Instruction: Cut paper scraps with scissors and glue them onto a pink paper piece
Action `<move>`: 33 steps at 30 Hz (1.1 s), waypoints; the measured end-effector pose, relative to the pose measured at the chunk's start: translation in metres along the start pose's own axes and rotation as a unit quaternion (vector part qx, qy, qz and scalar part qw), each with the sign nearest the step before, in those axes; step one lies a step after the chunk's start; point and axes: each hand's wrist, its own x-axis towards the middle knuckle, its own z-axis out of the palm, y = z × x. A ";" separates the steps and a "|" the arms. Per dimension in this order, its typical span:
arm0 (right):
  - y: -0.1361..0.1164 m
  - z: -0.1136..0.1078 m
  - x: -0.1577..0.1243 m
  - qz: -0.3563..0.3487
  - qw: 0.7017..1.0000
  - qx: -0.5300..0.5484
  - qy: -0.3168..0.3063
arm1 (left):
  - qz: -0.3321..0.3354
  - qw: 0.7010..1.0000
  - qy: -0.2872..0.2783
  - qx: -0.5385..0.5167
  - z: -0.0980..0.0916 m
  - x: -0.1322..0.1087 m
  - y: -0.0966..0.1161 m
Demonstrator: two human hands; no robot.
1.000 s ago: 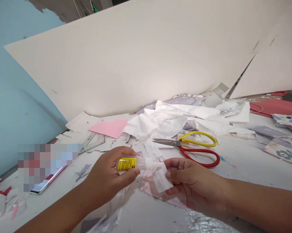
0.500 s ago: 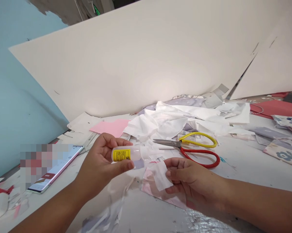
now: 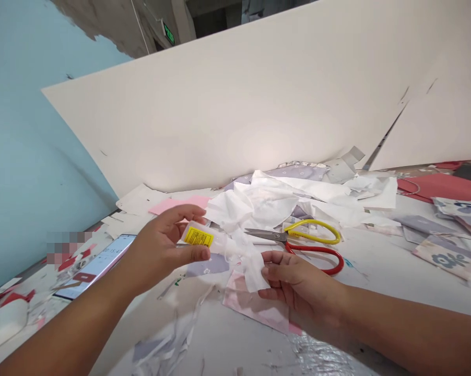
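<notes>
While its yellow label faces up, the small bottle lies tilted in the left hand, pinched between the thumb below and the fingers above, with its clear nozzle end aimed right at the white scrap. The right hand grips that scrap by its right edge, thumb on top and fingers curled beneath, just above a pale pink patterned sheet that lies flat on the table. Whether the nozzle touches the scrap cannot be told. Just behind the right hand lie scissors with one yellow and one red handle loop, blades pointing left. Beyond them sits a crumpled pile of white paper, and a phone lies to the left of the left wrist. A large white board leans at the back.
</notes>
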 end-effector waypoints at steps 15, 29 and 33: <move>-0.002 0.001 0.000 0.015 0.999 0.033 -0.007 | 0.072 0.989 -0.049 -0.120 0.029 0.055 0.022; 0.000 0.008 -0.004 0.019 0.999 0.031 -0.018 | 0.084 0.963 -0.163 -0.196 0.054 0.057 0.016; 0.002 0.005 -0.001 0.026 0.999 0.039 -0.025 | 0.071 0.961 -0.181 -0.199 0.056 0.058 0.011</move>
